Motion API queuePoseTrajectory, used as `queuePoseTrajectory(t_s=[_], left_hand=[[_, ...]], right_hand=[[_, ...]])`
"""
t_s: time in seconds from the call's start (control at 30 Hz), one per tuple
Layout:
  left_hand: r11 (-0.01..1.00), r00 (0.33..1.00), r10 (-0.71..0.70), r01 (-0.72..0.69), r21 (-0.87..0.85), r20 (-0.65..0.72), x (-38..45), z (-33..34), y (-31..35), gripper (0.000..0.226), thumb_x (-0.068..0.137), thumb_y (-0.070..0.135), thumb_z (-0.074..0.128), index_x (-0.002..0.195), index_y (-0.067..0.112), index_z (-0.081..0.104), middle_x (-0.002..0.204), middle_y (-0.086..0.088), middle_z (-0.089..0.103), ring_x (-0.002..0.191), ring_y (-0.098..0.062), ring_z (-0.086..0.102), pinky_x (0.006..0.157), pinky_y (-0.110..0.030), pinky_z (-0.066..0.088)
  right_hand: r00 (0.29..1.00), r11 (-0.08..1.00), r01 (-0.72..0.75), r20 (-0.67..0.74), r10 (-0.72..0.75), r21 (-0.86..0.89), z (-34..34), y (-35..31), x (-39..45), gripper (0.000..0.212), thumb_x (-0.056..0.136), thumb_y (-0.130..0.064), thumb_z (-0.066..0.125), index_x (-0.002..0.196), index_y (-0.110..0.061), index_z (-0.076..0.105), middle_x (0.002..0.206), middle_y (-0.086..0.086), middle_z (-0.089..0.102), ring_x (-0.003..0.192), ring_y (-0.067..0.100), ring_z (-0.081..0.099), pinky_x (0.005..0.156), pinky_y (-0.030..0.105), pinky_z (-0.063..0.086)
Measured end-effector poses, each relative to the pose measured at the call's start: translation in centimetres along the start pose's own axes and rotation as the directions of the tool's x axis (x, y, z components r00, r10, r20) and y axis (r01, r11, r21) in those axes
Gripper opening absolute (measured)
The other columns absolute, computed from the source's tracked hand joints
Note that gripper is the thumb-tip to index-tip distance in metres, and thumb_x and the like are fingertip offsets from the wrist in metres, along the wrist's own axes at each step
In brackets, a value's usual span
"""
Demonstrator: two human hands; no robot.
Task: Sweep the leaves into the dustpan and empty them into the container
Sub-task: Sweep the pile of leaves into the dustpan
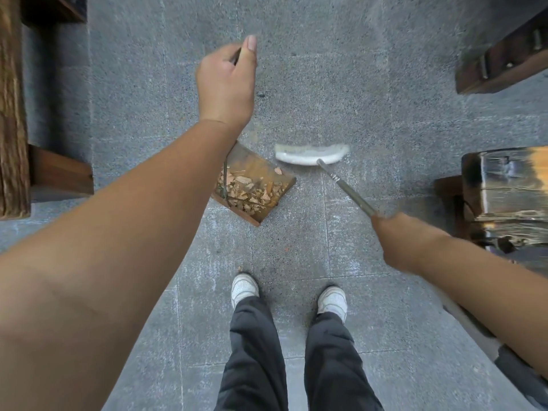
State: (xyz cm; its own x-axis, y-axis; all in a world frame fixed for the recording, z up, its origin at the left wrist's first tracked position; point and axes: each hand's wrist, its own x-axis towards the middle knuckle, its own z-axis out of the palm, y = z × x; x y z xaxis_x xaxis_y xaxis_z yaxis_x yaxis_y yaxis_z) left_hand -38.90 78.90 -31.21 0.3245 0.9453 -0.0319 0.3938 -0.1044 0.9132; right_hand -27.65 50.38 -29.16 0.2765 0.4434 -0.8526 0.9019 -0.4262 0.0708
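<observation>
A rusty orange dustpan sits on the grey paving ahead of my feet, holding a heap of dry brown leaves. My left hand is raised above it, shut on the top of the dustpan's thin dark handle. My right hand grips the metal broom handle. The white broom head rests on the floor just right of the dustpan's open edge. The container is not in sight.
Dark wooden benches stand at the left, upper right and right. One small leaf lies by my left shoe. My legs in dark trousers fill the bottom middle.
</observation>
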Motion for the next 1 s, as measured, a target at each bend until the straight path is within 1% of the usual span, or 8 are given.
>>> queuePoseTrajectory(t_s=[0.13,0.23,0.33,0.43,0.53,0.73,0.9,1.0], left_hand=[[0.999,1.0,0.025,-0.025,0.023,0.003,0.0,-0.4,-0.1,0.061,0.083,0.053,0.042,0.069,-0.005,0.057,0.058,-0.007,0.041,0.058,-0.015,0.036,0.057,-0.031,0.026],[1.0,1.0,0.018,-0.018,0.015,0.022,-0.1,-0.3,0.2,0.061,0.084,0.051,0.042,0.069,-0.006,0.057,0.055,-0.002,0.037,0.059,-0.015,0.035,0.058,-0.032,0.026],[1.0,1.0,0.009,-0.009,0.023,0.007,0.2,-0.6,0.4,0.057,0.086,0.049,0.043,0.069,-0.004,0.058,0.055,-0.001,0.039,0.058,-0.015,0.037,0.057,-0.03,0.027],[1.0,1.0,-0.011,0.011,0.017,-0.002,0.2,-0.8,0.8,0.047,0.09,0.042,0.045,0.069,0.002,0.06,0.05,0.006,0.039,0.055,-0.014,0.037,0.054,-0.029,0.027],[1.0,1.0,-0.015,0.015,0.014,-0.012,0.3,-0.9,0.9,0.051,0.089,0.041,0.046,0.072,-0.004,0.061,0.05,0.006,0.038,0.055,-0.015,0.037,0.054,-0.029,0.028],[0.999,1.0,-0.021,0.021,0.046,-0.006,0.0,-1.2,0.9,0.051,0.089,0.042,0.045,0.07,-0.002,0.06,0.049,0.008,0.032,0.052,-0.011,0.031,0.055,-0.031,0.024],[0.999,0.999,-0.04,0.04,0.019,0.01,-0.1,-1.8,0.8,0.052,0.088,0.046,0.045,0.071,-0.001,0.06,0.051,0.005,0.035,0.053,-0.014,0.033,0.055,-0.03,0.024],[0.999,0.998,-0.053,0.054,-0.011,0.038,-0.2,-2.7,1.1,0.046,0.086,0.046,0.044,0.065,0.008,0.056,0.054,0.002,0.04,0.057,-0.016,0.037,0.056,-0.029,0.028]], right_hand=[[0.995,0.995,0.053,0.083,-0.06,0.087,2.0,-0.4,-2.7,0.064,0.086,-0.003,0.044,0.146,-0.02,0.029,0.076,0.002,0.044,0.066,0.021,0.055,0.051,0.029,0.046],[0.994,0.976,0.044,0.085,-0.064,0.214,2.2,0.6,-4.8,0.069,0.081,-0.006,0.046,0.144,-0.03,0.033,0.09,0.006,0.056,0.086,0.027,0.062,0.067,0.031,0.053],[0.998,0.972,0.038,0.045,-0.05,0.231,1.6,1.8,-5.3,0.067,0.081,-0.007,0.049,0.143,-0.031,0.038,0.098,0.006,0.063,0.096,0.026,0.062,0.069,0.026,0.047],[1.0,0.979,0.0,-0.012,0.003,0.204,0.1,2.7,-3.3,0.056,0.077,-0.008,0.05,0.13,-0.029,0.048,0.088,0.008,0.064,0.083,0.028,0.062,0.067,0.031,0.052],[0.997,0.983,-0.041,-0.06,0.052,0.181,-2.2,2.5,-0.6,0.049,0.08,-0.005,0.048,0.126,-0.02,0.052,0.079,0.005,0.056,0.074,0.027,0.059,0.059,0.031,0.049],[0.999,0.996,-0.014,-0.032,0.012,-0.085,-2.0,-0.8,0.0,0.05,0.089,0.0,0.042,0.139,-0.006,0.041,0.099,0.009,0.057,0.085,0.027,0.062,0.066,0.031,0.051],[0.991,0.995,0.063,0.125,-0.053,-0.074,1.1,-0.9,-4.2,0.063,0.088,-0.002,0.042,0.147,-0.015,0.026,0.073,-0.001,0.039,0.061,0.015,0.049,0.047,0.025,0.038],[0.992,0.999,0.015,0.126,-0.019,0.037,1.2,1.1,-6.1,0.073,0.086,-0.004,0.044,0.15,-0.03,0.023,0.087,0.003,0.055,0.072,0.018,0.061,0.055,0.029,0.051]])
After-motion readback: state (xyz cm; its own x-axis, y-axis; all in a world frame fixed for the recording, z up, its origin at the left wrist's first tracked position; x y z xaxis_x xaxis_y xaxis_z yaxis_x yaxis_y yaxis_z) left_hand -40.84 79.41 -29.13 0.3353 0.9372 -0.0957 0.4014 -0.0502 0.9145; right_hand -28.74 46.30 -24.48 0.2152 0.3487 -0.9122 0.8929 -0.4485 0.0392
